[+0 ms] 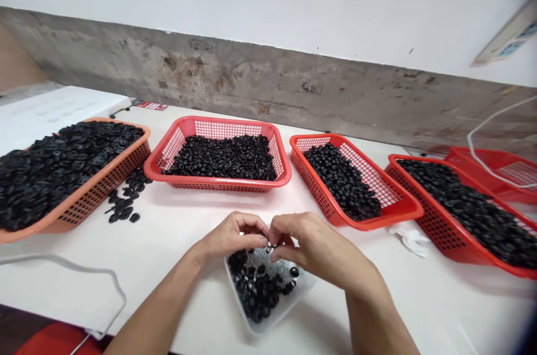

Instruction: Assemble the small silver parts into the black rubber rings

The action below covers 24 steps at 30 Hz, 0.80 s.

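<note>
The left hand (229, 237) and the right hand (314, 246) are curling in toward each other, nearly closed, with their fingertips meeting over a small black rubber grommet (269, 247). Which hand has hold of it cannot be told. Directly below the hands, a shallow clear plastic tray (242, 296) is holding a small heap of grommets (255, 290) mixed with clear, glinting bits (279, 265). Beyond the hands, four baskets are standing on the white tabletop (188, 215), all heaped with black grommets: an orange one (104, 204) ahead and to the left, a red one (218, 126) straight ahead, and two red ones (323, 204) (436, 232) ahead and to the right. A few loose grommets (123, 209) are lying beside the orange basket. The bulk of the grommets is sitting in the baskets, while the tray's small heap is waiting beneath the hands.
</note>
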Each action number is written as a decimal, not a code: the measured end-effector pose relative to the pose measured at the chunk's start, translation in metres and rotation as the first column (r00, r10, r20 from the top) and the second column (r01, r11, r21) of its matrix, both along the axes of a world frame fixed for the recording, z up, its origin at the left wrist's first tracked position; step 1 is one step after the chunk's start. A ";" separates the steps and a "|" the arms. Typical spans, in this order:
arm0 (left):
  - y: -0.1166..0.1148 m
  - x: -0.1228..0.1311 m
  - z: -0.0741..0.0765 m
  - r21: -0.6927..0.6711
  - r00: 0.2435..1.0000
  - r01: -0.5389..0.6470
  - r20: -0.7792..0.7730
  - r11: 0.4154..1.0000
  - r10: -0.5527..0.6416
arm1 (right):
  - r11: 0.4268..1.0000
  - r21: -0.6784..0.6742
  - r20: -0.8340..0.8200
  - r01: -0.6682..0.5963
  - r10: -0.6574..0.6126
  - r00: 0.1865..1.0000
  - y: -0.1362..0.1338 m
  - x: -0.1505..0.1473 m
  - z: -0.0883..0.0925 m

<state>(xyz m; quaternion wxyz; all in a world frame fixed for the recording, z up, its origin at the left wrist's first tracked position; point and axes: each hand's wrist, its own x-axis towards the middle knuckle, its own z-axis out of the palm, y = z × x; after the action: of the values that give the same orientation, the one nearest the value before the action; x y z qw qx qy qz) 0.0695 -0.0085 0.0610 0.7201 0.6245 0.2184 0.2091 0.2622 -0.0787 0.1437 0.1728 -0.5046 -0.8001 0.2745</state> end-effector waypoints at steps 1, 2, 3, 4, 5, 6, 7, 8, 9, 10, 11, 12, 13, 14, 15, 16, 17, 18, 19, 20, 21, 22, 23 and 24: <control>0.000 0.000 0.000 0.002 1.000 0.003 -0.002 1.000 -0.003 | 1.000 0.000 0.000 0.000 0.000 1.000 0.000 0.000 0.000; 0.000 0.000 0.001 0.006 1.000 0.005 -0.004 1.000 -0.005 | 1.000 0.005 0.004 0.006 -0.006 1.000 0.000 -0.001 -0.001; -0.001 0.000 0.002 0.011 1.000 0.006 -0.006 1.000 -0.006 | 1.000 0.015 0.008 0.017 -0.017 1.000 0.000 -0.001 -0.002; -0.001 0.000 0.002 0.018 1.000 0.006 -0.006 1.000 -0.006 | 0.999 0.029 0.011 0.026 -0.026 1.000 0.001 -0.003 -0.003; -0.001 0.000 0.003 0.023 1.000 0.004 -0.003 1.000 -0.004 | 0.998 0.045 0.010 0.033 -0.034 0.999 0.001 -0.004 -0.004; -0.001 0.000 0.003 0.025 1.000 -0.001 0.004 1.000 0.001 | 0.997 0.063 0.005 0.039 -0.039 0.999 0.002 -0.005 -0.005; -0.002 0.000 0.003 0.024 1.000 -0.010 0.013 1.000 0.010 | 0.996 0.080 -0.002 0.042 -0.041 0.999 0.002 -0.007 -0.006; -0.002 0.000 0.003 0.021 0.999 -0.024 0.023 0.999 0.024 | 0.994 0.097 -0.011 0.041 -0.040 0.999 0.003 -0.007 -0.006; -0.001 0.000 0.003 0.013 0.999 -0.041 0.031 0.999 0.041 | 0.993 0.115 -0.022 0.039 -0.037 0.999 0.003 -0.008 -0.006; -0.001 -0.001 0.003 0.002 0.997 -0.061 0.040 0.998 0.061 | 0.991 0.131 -0.037 0.038 -0.034 0.999 0.003 -0.007 -0.006; -0.001 -0.001 0.003 -0.011 0.995 -0.083 0.050 0.996 0.084 | 0.988 0.147 -0.053 0.038 -0.030 0.998 0.003 -0.007 -0.005; -0.001 -0.002 0.003 -0.025 0.993 -0.104 0.061 0.994 0.105 | 0.986 0.161 -0.070 0.036 -0.025 0.997 0.003 -0.006 -0.005; 0.000 -0.002 0.003 -0.037 0.990 -0.120 0.071 0.992 0.123 | 0.984 0.173 -0.088 0.033 -0.018 0.996 0.003 -0.005 -0.004; 0.000 -0.003 0.003 -0.048 0.987 -0.132 0.081 0.990 0.136 | 0.982 0.185 -0.104 0.030 -0.011 0.994 0.003 -0.005 -0.003; 0.000 -0.003 0.003 -0.056 0.985 -0.140 0.090 0.989 0.144 | 0.980 0.195 -0.115 0.029 -0.007 0.993 0.004 -0.004 -0.003; 0.001 -0.003 0.003 -0.064 0.984 -0.145 0.097 0.987 0.151 | 0.978 0.205 -0.120 0.028 -0.004 0.993 0.004 -0.004 -0.003; 0.001 -0.003 0.003 -0.072 0.982 -0.150 0.103 0.986 0.157 | 0.977 0.213 -0.121 0.028 -0.002 0.993 0.004 -0.004 -0.003; 0.001 -0.003 0.003 -0.082 0.980 -0.158 0.110 0.984 0.166 | 0.975 0.221 -0.119 0.028 -0.002 0.993 0.005 -0.004 -0.004; 0.001 -0.002 0.003 -0.096 0.977 -0.166 0.119 0.981 0.177 | 0.973 0.230 -0.115 0.028 -0.002 0.993 0.005 -0.005 -0.004; 0.001 -0.001 0.002 -0.116 0.973 -0.177 0.132 0.977 0.192 | 0.969 0.244 -0.112 0.030 -0.003 0.994 0.006 -0.005 -0.005; 0.002 0.000 0.001 -0.146 0.967 -0.189 0.147 0.971 0.211 | 0.965 0.261 -0.112 0.033 -0.004 0.994 0.007 -0.005 -0.005; 0.002 0.001 0.000 -0.184 0.958 -0.203 0.164 0.962 0.234 | 0.959 0.280 -0.118 0.040 -0.006 0.993 0.008 -0.005 -0.006; 0.002 0.002 0.000 -0.230 0.950 -0.214 0.179 0.950 0.257 | 0.952 0.301 -0.130 0.049 -0.010 0.991 0.009 -0.005 -0.006; 0.002 0.003 -0.001 -0.277 0.941 -0.223 0.190 0.935 0.281 | 0.946 0.320 -0.145 0.060 -0.014 0.989 0.010 -0.005 -0.007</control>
<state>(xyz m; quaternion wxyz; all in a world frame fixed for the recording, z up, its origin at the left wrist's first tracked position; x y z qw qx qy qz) 0.0723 -0.0066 0.0602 0.7806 0.4667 0.2383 0.3408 0.2576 -0.0687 0.1370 0.3143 -0.4638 -0.8104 0.1715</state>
